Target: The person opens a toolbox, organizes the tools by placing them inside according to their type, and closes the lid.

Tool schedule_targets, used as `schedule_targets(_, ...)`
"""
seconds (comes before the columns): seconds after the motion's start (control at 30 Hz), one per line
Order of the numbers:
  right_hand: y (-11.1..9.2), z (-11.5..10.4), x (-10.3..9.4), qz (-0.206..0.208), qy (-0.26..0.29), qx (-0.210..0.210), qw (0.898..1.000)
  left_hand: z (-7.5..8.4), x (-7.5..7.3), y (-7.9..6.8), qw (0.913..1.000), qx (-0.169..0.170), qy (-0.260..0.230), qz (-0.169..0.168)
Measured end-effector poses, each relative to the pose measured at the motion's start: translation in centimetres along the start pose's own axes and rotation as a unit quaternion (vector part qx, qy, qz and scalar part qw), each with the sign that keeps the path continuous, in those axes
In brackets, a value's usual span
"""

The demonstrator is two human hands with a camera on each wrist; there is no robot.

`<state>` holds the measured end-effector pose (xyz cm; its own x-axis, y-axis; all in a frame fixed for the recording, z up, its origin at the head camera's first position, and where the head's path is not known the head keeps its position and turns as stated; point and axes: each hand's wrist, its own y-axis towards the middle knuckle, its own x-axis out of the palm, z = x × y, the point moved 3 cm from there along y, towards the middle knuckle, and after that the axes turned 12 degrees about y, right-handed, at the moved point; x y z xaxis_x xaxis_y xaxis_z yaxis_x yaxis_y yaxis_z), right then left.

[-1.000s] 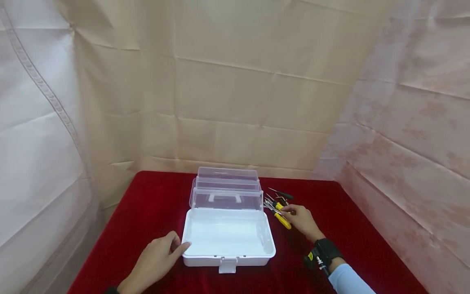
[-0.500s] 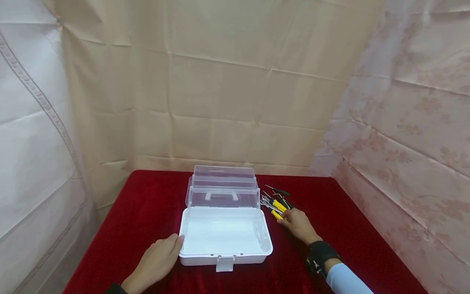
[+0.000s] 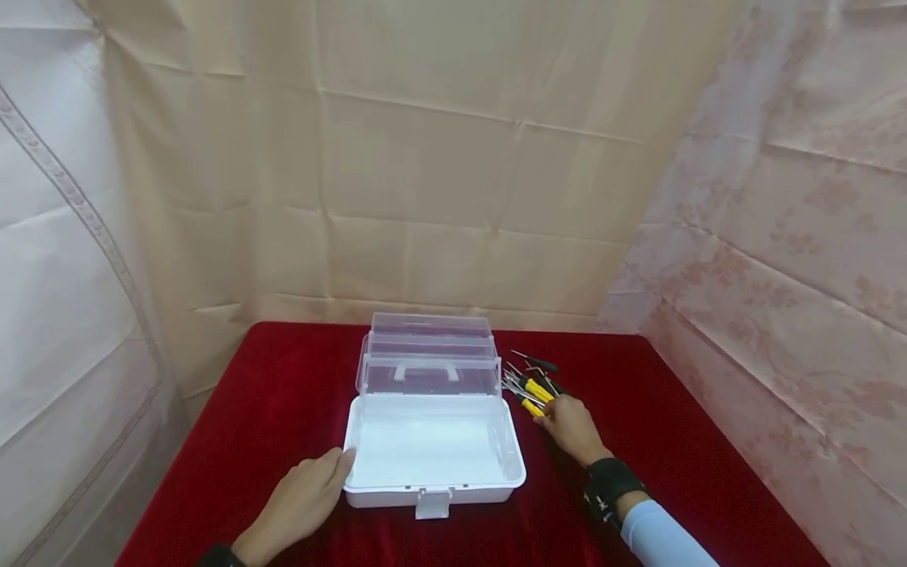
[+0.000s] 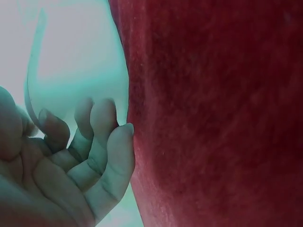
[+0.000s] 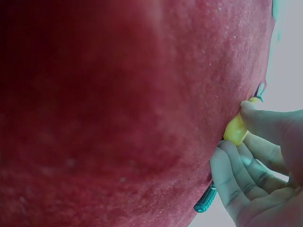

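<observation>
Left hand (image 3: pixel 301 500): wrist and arm are cut off by the head view's bottom edge; palm is cropped in the wrist view.
Right hand (image 3: pixel 570 428): fingertips are hidden among the tools.
Yellow-handled tool (image 5: pixel 235 129): only a stub is seen between the fingers.
Tools beyond the right hand (image 3: pixel 531 378): kinds are too small to tell.
Box (image 4: pixel 71 52): blurred beside the left hand.

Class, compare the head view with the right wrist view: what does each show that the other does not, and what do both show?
Only the head view shows the open white toolbox, its clear lid, the left hand at the box's front-left corner, and the spread pile of tools.
Only the right wrist view shows the fingers curled round the handle from close up.
Both show the right hand, a yellow-handled screwdriver and the red cloth.
</observation>
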<state>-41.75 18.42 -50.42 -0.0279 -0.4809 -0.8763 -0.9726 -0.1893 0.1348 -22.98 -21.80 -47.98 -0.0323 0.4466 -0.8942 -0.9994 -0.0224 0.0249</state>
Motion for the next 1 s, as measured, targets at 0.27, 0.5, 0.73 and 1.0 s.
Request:
schedule_targets(0.27,0.4,0.1,-0.2,-0.016,0.006,0.021,1.000,0.3,0.1,0.0,0.9997,0.003,0.023,0.012)
schedule_targets(0.5,-0.7,0.8,-0.9,-0.021,0.048,0.052,0.997,0.4,0.4,0.0,0.9998,0.006,0.017,0.005)
schedule_targets(0.73,-2.0,1.4,-1.4,-0.003,0.091,0.060,0.994,0.3,0.4,-0.1,0.9998,0.009,0.013,0.010)
schedule_targets(1.0,-3.2,1.4,-2.6,0.010,0.154,0.062,0.986,0.0,0.5,-0.3,0.9997,-0.006,-0.019,-0.011)
